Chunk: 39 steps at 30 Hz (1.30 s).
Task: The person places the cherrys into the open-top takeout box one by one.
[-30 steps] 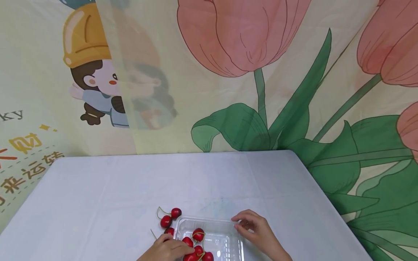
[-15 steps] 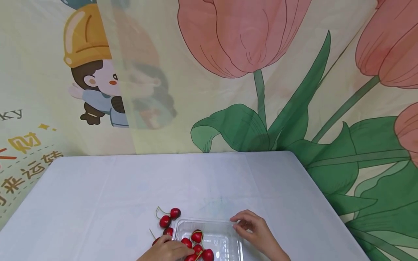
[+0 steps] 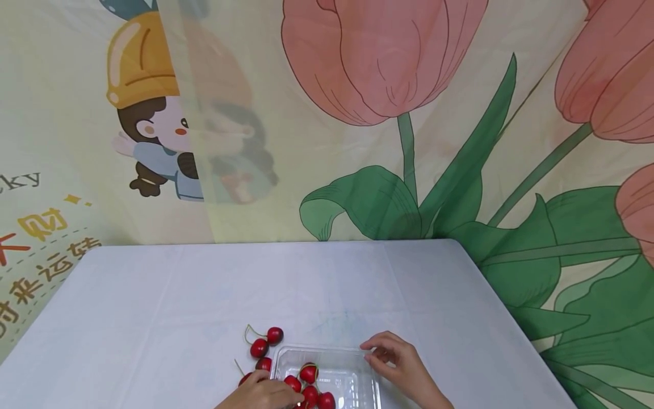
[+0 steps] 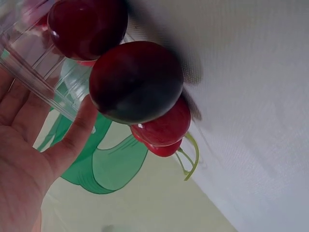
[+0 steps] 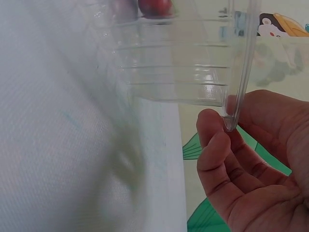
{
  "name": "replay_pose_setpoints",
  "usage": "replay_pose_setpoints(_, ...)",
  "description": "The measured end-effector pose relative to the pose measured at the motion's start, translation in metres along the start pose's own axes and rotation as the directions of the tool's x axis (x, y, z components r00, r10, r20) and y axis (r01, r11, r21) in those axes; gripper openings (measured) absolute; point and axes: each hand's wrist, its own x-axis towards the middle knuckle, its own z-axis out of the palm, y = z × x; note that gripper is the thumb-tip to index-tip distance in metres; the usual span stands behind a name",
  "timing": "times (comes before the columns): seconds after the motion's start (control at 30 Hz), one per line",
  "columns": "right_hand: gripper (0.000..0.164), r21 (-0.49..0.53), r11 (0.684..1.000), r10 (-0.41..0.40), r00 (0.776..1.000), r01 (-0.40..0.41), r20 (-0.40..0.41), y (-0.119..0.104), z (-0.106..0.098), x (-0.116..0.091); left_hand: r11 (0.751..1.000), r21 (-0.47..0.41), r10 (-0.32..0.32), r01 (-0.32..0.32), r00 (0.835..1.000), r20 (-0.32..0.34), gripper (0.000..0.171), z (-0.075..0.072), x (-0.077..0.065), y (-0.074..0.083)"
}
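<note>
A clear plastic box (image 3: 352, 349) with several red cherries (image 3: 309, 372) inside stands at the front of the table. My left hand (image 3: 263, 393) straddles its left wall, with the thumb outside at the rim and the fingers reaching in over the cherries. In the left wrist view, loose cherries (image 4: 137, 82) sit close beside that thumb, and the fingers (image 4: 21, 108) pass behind the rim. On the other side, my right hand (image 3: 401, 363) pinches the box's far right corner; the right wrist view shows thumb and fingertips on either side of the rim (image 5: 231, 121).
Left of the box, a pair of cherries (image 3: 267, 342) joined by green stems lies on the white tablecloth (image 3: 204, 295), with more cherries (image 3: 263, 364) nearer the left hand. Behind the table hangs a printed cloth (image 3: 352, 182) with tulips and a cartoon figure.
Both hands keep their places on the box. Near the left fingertips the cherries inside have shifted slightly. The head view has moved a little.
</note>
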Motion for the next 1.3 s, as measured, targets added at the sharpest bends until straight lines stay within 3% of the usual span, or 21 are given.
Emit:
replay_pose_setpoints(0.23, 0.013, -0.001, 1.0, 0.007, 1.0, -0.007, -0.001, -0.001, 0.001, 0.0, 0.995, 0.077, 0.062, -0.056, 0.995, -0.083, 0.02, -0.001, -0.004, 0.002)
replay_pose_setpoints(0.53, 0.012, -0.023, 0.998, 0.05, 0.999, -0.051, -0.018, -0.003, -0.001, -0.002, 0.995, 0.096, 0.051, -0.028, 0.967, -0.251, 0.015, -0.003, -0.006, 0.011)
replay_pose_setpoints(0.8, 0.012, -0.027, 0.996, 0.079, 0.997, -0.08, -0.017, -0.003, 0.0, -0.001, 0.995, 0.008, -0.092, 0.099, 0.952, -0.291, 0.039, -0.022, -0.025, 0.009)
replay_pose_setpoints(1.0, 0.012, -0.034, 0.997, 0.068, 0.997, -0.069, -0.023, -0.002, 0.0, -0.001, 0.979, 0.128, -0.107, 0.159, 0.935, -0.339, 0.043, -0.026, -0.043, 0.003)
replay_pose_setpoints(1.17, 0.011, -0.029, 0.997, 0.069, 0.997, -0.07, -0.027, -0.001, 0.0, -0.002, 0.972, 0.087, -0.189, 0.218, 0.947, -0.261, 0.039, -0.022, -0.061, -0.001)
replay_pose_setpoints(1.3, 0.012, -0.008, 0.993, 0.119, 0.993, -0.119, -0.013, -0.002, 0.0, -0.002, 0.953, 0.017, -0.292, 0.303, 0.93, -0.222, 0.031, -0.014, -0.068, 0.0)
